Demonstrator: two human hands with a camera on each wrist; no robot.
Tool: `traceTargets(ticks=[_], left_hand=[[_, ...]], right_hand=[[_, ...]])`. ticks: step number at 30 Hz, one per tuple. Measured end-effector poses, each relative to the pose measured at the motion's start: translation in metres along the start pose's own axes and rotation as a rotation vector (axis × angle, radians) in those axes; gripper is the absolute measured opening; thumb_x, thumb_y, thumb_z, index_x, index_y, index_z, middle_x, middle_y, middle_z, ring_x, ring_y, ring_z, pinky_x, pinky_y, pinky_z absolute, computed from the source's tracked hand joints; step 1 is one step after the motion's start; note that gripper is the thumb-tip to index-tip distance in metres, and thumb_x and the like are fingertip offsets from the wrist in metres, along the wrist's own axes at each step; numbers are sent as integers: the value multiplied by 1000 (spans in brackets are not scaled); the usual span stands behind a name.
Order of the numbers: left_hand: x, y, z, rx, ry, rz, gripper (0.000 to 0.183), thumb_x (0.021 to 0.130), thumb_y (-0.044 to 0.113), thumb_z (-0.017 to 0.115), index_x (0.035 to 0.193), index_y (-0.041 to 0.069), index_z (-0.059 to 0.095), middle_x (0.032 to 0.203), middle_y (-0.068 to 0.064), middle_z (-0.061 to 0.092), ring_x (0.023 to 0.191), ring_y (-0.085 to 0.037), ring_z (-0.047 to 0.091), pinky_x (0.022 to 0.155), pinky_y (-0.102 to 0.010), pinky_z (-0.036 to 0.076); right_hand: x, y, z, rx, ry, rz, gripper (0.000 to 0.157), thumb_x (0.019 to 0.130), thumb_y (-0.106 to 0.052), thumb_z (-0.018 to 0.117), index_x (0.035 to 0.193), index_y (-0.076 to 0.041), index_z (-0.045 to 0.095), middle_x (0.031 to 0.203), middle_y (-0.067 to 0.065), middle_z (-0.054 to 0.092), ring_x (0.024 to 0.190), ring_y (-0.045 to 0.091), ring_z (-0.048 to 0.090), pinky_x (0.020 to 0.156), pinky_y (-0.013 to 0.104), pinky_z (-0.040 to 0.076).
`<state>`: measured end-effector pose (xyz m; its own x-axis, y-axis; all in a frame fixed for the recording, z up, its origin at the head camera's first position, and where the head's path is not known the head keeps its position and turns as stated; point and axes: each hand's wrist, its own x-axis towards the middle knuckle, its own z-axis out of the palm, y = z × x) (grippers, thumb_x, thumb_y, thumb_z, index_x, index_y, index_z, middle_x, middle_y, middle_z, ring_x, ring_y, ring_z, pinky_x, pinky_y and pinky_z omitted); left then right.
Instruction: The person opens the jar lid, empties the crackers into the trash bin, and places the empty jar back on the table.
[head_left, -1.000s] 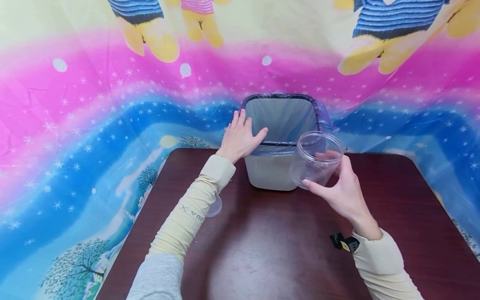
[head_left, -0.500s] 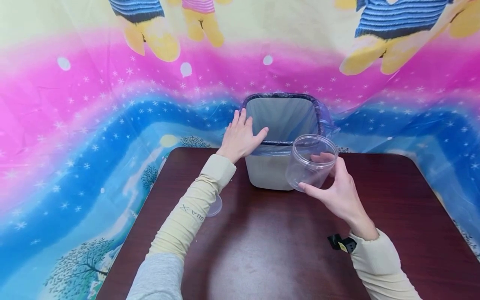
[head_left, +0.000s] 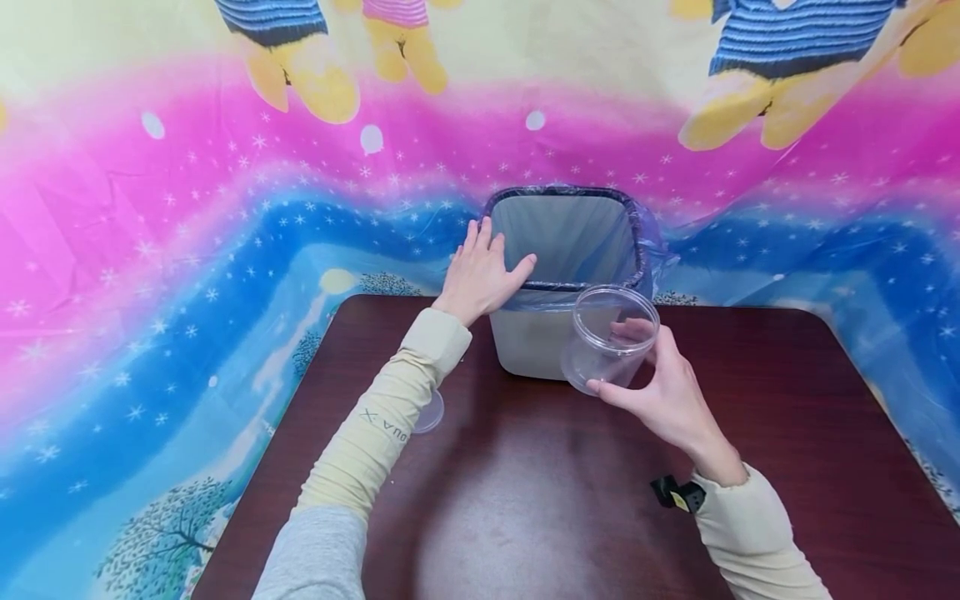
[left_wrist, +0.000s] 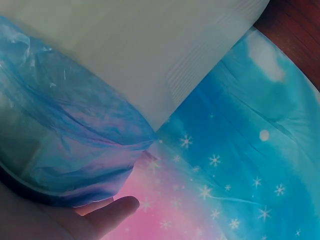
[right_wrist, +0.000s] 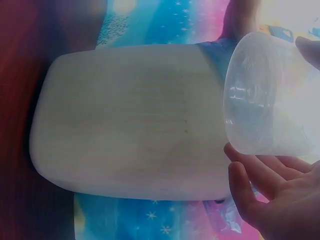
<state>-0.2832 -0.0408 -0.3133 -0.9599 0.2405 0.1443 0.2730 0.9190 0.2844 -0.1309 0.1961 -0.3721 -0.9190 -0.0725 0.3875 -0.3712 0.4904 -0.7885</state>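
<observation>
A clear plastic jar (head_left: 609, 342) is held by my right hand (head_left: 671, 400), its thumb and fingers around the side, the open mouth up and tilted. The jar is in front of the bin's right front corner. In the right wrist view the jar's base (right_wrist: 250, 95) faces the pale bin (right_wrist: 130, 120). My left hand (head_left: 480, 271) rests on the left rim of the bin (head_left: 534, 342), fingers extended. A thin blue plastic bag (left_wrist: 90, 110) lines the bin and folds over its rim.
Dark wooden table (head_left: 517, 500) under everything. A round clear lid (head_left: 429, 412) lies on it, partly hidden by the left sleeve (head_left: 382, 425). A printed cloth (head_left: 225, 208) hangs behind the table. A black strap end (head_left: 678, 494) sticks out from the right cuff.
My right hand has brought the jar a little left and lower, closer to me, across the bin's front. The left hand stays at the rim.
</observation>
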Motion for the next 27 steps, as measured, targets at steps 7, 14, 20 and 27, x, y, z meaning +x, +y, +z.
traceTargets(ticks=[7, 14, 20, 27], left_hand=[[-1, 0, 0, -6, 3, 3, 81, 92, 66, 33, 150, 9, 35, 163, -9, 12, 152, -27, 0, 119, -52, 21], [0, 0, 0, 3, 2, 7, 81, 92, 66, 32, 150, 9, 35, 163, -9, 12, 152, -28, 1, 119, -52, 21], [1, -1, 1, 0, 7, 8, 81, 92, 66, 32, 150, 9, 35, 163, -9, 13, 152, -28, 1, 118, -53, 23], [1, -1, 3, -5, 8, 4, 81, 92, 66, 32, 150, 11, 34, 163, -9, 13, 152, -27, 0, 117, -54, 23]], right_hand=[[-3, 9, 6, 7, -28, 5, 81, 68, -18, 88, 133, -9, 41, 132, 9, 59, 117, 20, 56, 93, 3, 37], [-6, 17, 9, 12, -32, 19, 81, 67, -18, 89, 132, -7, 41, 131, 11, 58, 117, 22, 57, 92, 2, 37], [-9, 21, 10, -17, -33, 34, 80, 68, -21, 89, 131, -7, 42, 130, 11, 58, 116, 24, 59, 89, 3, 38], [-13, 27, 14, -54, -29, 56, 79, 67, -25, 89, 129, -8, 44, 122, 8, 60, 107, 17, 59, 85, 7, 40]])
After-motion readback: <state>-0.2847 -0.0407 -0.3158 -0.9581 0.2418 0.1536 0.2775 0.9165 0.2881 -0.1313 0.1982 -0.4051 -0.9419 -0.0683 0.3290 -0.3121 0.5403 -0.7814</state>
